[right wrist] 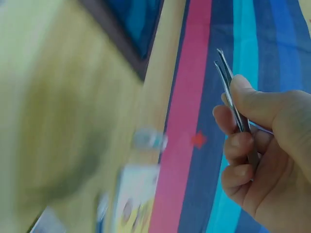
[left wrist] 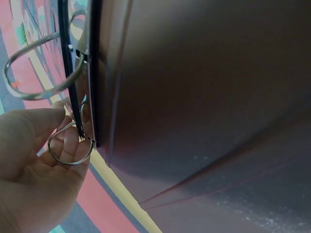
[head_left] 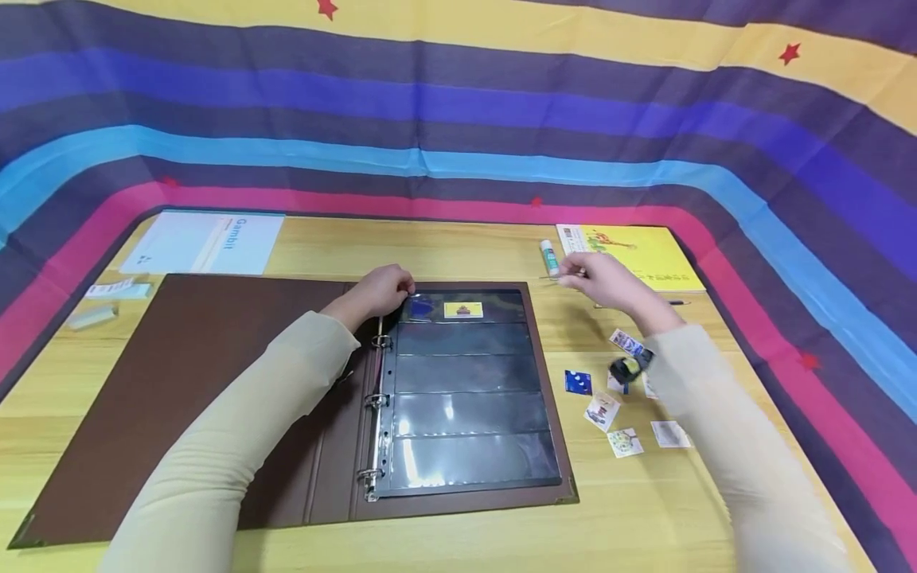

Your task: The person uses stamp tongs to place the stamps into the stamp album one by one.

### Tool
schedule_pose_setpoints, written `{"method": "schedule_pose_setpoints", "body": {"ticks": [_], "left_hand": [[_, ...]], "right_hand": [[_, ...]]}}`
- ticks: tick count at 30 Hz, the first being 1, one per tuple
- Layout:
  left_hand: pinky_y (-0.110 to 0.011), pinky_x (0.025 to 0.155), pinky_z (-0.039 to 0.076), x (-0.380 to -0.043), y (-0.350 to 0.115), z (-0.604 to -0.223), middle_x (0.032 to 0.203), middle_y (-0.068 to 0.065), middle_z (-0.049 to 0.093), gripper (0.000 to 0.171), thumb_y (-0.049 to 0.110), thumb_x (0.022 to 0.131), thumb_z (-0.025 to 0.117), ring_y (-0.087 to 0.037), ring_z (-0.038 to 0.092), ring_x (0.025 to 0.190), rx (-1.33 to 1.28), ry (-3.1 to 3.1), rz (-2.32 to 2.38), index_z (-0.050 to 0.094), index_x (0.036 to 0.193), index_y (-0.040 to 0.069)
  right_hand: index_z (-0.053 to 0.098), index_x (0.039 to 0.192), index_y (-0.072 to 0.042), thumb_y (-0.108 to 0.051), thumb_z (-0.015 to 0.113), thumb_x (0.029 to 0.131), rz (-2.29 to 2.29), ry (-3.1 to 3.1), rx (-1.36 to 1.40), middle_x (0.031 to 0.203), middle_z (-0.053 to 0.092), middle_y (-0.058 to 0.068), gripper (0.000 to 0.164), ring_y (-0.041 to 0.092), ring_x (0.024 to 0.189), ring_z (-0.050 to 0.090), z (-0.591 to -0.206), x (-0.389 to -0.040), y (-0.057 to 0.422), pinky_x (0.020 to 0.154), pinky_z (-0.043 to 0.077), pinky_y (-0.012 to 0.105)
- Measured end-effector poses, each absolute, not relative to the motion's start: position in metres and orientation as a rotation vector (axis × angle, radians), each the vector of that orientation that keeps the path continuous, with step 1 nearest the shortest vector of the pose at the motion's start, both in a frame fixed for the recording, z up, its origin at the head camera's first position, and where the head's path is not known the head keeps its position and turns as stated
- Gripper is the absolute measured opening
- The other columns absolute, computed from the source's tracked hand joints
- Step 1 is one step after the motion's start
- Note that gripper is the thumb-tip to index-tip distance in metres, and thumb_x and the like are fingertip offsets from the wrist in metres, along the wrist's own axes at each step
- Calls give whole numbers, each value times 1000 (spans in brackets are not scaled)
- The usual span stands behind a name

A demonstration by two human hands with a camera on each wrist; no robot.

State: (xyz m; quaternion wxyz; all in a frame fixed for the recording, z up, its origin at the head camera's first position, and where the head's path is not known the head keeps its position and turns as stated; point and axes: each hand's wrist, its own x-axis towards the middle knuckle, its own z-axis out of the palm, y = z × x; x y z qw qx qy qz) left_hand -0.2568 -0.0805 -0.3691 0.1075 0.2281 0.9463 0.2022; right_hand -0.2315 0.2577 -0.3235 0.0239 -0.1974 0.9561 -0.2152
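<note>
A brown ring binder (head_left: 236,382) lies spread on the table, with a black pocket page (head_left: 466,374) on its rings. Up at the page's top left corner, my left hand (head_left: 380,290) pinches the edge, thumb and fingers close by the end ring (left wrist: 70,164). The top pocket holds a yellow stamp (head_left: 463,310) and, near the left corner, a dark blue one (head_left: 421,307). Beyond the binder's right edge my right hand (head_left: 605,280) is raised, gripping metal tweezers (right wrist: 233,94). Their tips are apart with nothing between them.
Several loose stamps (head_left: 602,410) lie right of the binder. A glue stick (head_left: 549,258), a yellow book (head_left: 645,256) and a pen (head_left: 677,302) are at the back right. Back left are a white pad (head_left: 204,243) and an eraser (head_left: 93,317). Striped cloth (head_left: 458,103) surrounds the table.
</note>
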Motion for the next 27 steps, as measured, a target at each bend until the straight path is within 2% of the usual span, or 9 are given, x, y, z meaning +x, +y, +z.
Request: {"method": "schedule_pose_setpoints", "body": {"ticks": [6, 13, 19, 27], "left_hand": [[-35, 74, 37, -256, -86, -369, 89, -9, 49, 15, 4, 82, 44, -21, 44, 79, 667, 2796, 596, 57, 89, 3], [-34, 72, 37, -256, -89, -369, 89, -9, 48, 16, 5, 82, 43, -21, 44, 78, 641, 2786, 594, 57, 90, 4], [-34, 72, 37, -256, -89, -368, 89, -8, 48, 15, 5, 82, 43, -21, 44, 78, 623, 2790, 602, 57, 88, 4], [-34, 73, 37, -255, -87, -368, 88, -8, 48, 15, 4, 82, 43, -21, 44, 78, 642, 2803, 595, 57, 88, 4]], "right_hand": [[53, 89, -4, -23, 52, 81, -661, 2995, -427, 81, 53, 6, 20, 19, 72, 48, -343, -194, 315, 64, 39, 35], [55, 81, -8, -21, 56, 78, -559, 3031, -378, 72, 52, 2, 14, 16, 64, 45, -362, -166, 362, 58, 37, 32], [57, 76, -9, -19, 59, 76, -485, 3080, -417, 67, 53, -1, 10, 13, 62, 47, -369, -153, 379, 58, 38, 32], [58, 74, -11, -21, 60, 74, -457, 3058, -399, 66, 53, -3, 10, 12, 61, 48, -367, -148, 374, 57, 38, 31]]}}
